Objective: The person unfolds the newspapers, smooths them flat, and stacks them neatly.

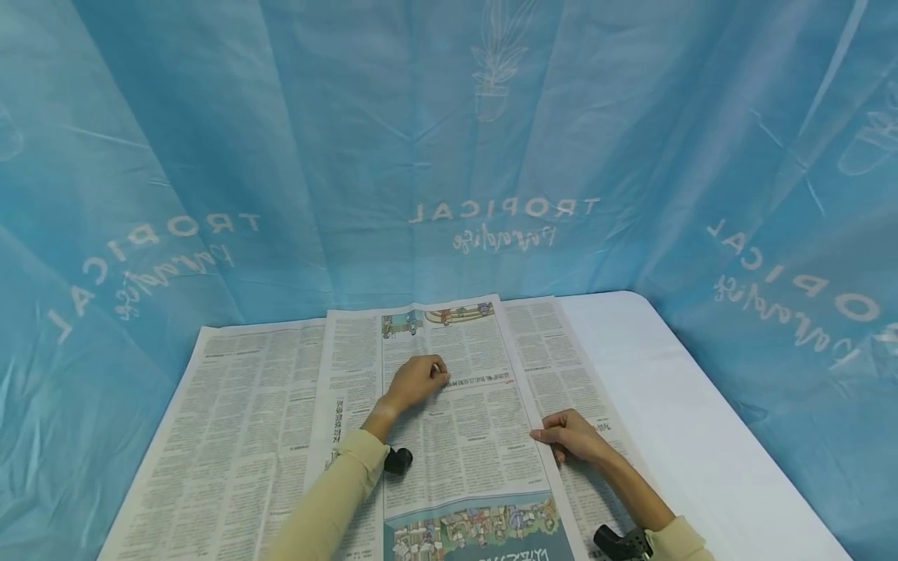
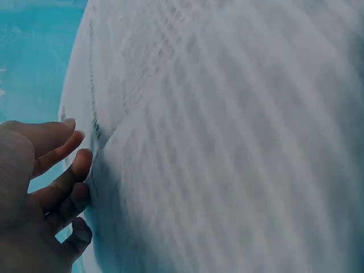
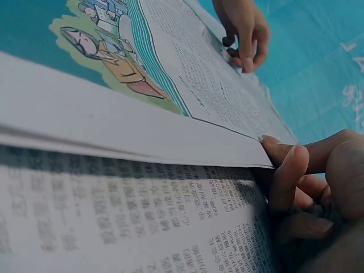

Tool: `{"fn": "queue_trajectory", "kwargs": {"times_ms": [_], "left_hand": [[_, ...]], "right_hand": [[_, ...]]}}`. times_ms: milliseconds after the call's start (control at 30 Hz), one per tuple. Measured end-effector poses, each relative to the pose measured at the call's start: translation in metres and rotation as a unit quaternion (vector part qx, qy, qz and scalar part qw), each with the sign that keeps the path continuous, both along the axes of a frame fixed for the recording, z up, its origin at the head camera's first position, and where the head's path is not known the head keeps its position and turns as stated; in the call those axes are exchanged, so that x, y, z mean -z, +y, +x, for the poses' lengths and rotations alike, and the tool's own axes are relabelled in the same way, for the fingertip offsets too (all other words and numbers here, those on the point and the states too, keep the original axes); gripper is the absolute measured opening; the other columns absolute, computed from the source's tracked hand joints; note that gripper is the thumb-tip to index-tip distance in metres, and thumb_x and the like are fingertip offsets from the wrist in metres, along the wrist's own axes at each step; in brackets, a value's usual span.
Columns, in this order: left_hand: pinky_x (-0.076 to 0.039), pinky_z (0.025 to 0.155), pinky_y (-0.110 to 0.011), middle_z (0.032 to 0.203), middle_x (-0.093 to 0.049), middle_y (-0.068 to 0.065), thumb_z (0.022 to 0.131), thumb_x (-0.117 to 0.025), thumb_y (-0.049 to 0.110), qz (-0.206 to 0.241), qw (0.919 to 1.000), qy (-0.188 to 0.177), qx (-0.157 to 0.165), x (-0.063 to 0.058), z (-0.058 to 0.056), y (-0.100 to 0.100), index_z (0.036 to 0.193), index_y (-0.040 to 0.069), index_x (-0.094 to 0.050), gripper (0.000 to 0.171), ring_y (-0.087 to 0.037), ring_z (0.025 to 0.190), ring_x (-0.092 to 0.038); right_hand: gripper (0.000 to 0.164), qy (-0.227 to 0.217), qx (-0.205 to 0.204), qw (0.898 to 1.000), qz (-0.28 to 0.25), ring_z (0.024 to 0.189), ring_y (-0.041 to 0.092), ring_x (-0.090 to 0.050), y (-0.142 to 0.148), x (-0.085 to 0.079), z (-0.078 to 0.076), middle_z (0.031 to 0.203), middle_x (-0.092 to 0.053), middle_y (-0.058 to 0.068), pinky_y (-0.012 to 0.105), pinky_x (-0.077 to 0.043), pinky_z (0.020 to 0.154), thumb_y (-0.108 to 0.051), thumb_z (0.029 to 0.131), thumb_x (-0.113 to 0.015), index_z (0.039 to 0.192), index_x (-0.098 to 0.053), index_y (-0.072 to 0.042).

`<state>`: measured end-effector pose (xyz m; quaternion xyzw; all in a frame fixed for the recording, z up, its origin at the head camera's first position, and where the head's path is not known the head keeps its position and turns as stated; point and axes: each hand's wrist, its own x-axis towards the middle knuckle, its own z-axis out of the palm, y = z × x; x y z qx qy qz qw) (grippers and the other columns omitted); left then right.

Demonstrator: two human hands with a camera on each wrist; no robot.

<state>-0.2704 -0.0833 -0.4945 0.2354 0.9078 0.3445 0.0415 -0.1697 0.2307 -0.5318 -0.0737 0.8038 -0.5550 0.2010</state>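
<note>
A folded newspaper (image 1: 477,436) with colored cartoon panels lies on top of a wider spread sheet of newsprint. My right hand (image 1: 571,436) pinches its right edge between thumb and fingers. In the right wrist view that edge (image 3: 170,153) is lifted a little off the print below, and the right fingers (image 3: 290,170) are at it. Over the upper middle of the folded newspaper is my left hand (image 1: 418,379), its fingers loosely bent. The left wrist view shows the left fingers (image 2: 71,176) apart from each other, close to the paper, with nothing held.
Under the folded newspaper, the spread newsprint (image 1: 231,421) reaches out to the left and right. A white tabletop (image 1: 673,405) shows along the right side. Blue printed curtains (image 1: 393,156) hang behind and on both sides, right up against the table. Black wrist cameras (image 1: 398,461) sit at both cuffs.
</note>
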Motion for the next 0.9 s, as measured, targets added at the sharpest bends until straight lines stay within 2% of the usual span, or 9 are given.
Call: {"fn": "queue_trajectory", "kwargs": {"times_ms": [200,300,367,467,533,600,700,800,900], "left_hand": [[-0.043,0.058,-0.026,0.075,-0.065,-0.002,0.096,-0.063,0.018,-0.016,0.9998,0.007,0.004,0.007,-0.005,0.021,0.094,0.008,-0.068,0.012,-0.01,0.06,-0.053],[-0.047,0.063,-0.031,0.081,-0.067,-0.003,0.097,-0.062,0.018,-0.013,0.9997,0.005,0.019,0.008,-0.006,0.033,0.094,0.008,-0.068,0.012,-0.01,0.064,-0.055],[-0.051,0.073,-0.037,0.081,-0.067,-0.004,0.097,-0.061,0.018,-0.009,0.9995,0.001,0.03,0.007,-0.005,0.043,0.095,0.008,-0.068,0.013,-0.01,0.064,-0.055],[-0.05,0.071,-0.035,0.078,-0.067,-0.003,0.097,-0.061,0.019,-0.007,0.9991,-0.004,0.041,0.007,-0.006,0.057,0.096,0.008,-0.068,0.014,-0.009,0.06,-0.052],[-0.048,0.067,-0.03,0.076,-0.067,-0.003,0.097,-0.061,0.021,-0.009,0.9992,0.002,0.039,0.008,-0.006,0.066,0.096,0.008,-0.069,0.015,-0.008,0.058,-0.05],[-0.042,0.057,-0.026,0.074,-0.067,-0.002,0.097,-0.062,0.023,-0.009,0.9995,0.011,0.028,0.01,-0.007,0.073,0.094,0.009,-0.069,0.017,-0.008,0.056,-0.049],[-0.04,0.054,-0.024,0.073,-0.067,-0.003,0.097,-0.062,0.024,0.004,0.9998,0.018,0.01,0.013,-0.009,0.081,0.092,0.009,-0.07,0.018,-0.009,0.054,-0.048],[-0.039,0.053,-0.023,0.073,-0.066,-0.003,0.097,-0.061,0.024,0.025,0.9996,0.008,0.006,0.016,-0.01,0.09,0.093,0.009,-0.07,0.018,-0.007,0.054,-0.047],[-0.039,0.055,-0.024,0.072,-0.064,-0.002,0.097,-0.06,0.023,0.04,0.9992,-0.005,0.005,0.016,-0.01,0.098,0.093,0.009,-0.07,0.018,-0.008,0.055,-0.047]], "right_hand": [[0.045,0.0,0.006,1.0,-0.005,0.037,0.006,-0.038,0.0,0.0,0.001,0.045,-0.043,-0.002,0.018,-0.024,0.04,-0.025,0.093,-0.066,0.06,-0.039,-0.012],[0.044,0.0,0.012,1.0,-0.007,0.036,0.006,-0.034,-0.001,0.0,0.001,0.044,-0.044,-0.002,0.018,-0.024,0.04,-0.025,0.093,-0.067,0.06,-0.04,-0.012],[0.044,-0.001,0.019,1.0,-0.003,0.036,0.006,-0.033,-0.002,0.0,0.001,0.045,-0.043,-0.002,0.019,-0.024,0.04,-0.025,0.092,-0.068,0.06,-0.04,-0.012],[0.038,-0.004,0.031,1.0,0.002,0.037,0.008,-0.037,-0.004,0.0,0.002,0.046,-0.044,-0.001,0.02,-0.025,0.04,-0.025,0.091,-0.068,0.063,-0.049,-0.008],[0.036,-0.007,0.037,0.999,0.006,0.038,0.009,-0.038,-0.005,0.0,0.002,0.046,-0.044,-0.002,0.02,-0.026,0.04,-0.026,0.091,-0.069,0.065,-0.053,-0.007],[0.035,-0.006,0.041,0.999,0.009,0.038,0.009,-0.038,-0.006,0.0,0.002,0.045,-0.044,-0.002,0.02,-0.026,0.04,-0.026,0.091,-0.069,0.066,-0.056,-0.006],[0.033,-0.006,0.049,0.999,0.015,0.037,0.007,-0.036,-0.006,0.001,0.001,0.044,-0.044,-0.004,0.02,-0.027,0.04,-0.027,0.091,-0.069,0.067,-0.059,-0.006],[0.03,-0.006,0.055,0.998,0.019,0.038,0.007,-0.037,-0.007,0.002,0.001,0.044,-0.044,-0.005,0.021,-0.027,0.04,-0.028,0.09,-0.07,0.07,-0.064,-0.006],[0.036,0.0,0.057,0.998,0.02,0.037,0.008,-0.036,-0.008,0.001,0.002,0.044,-0.042,-0.005,0.021,-0.027,0.04,-0.028,0.09,-0.07,0.064,-0.056,-0.008]]}}
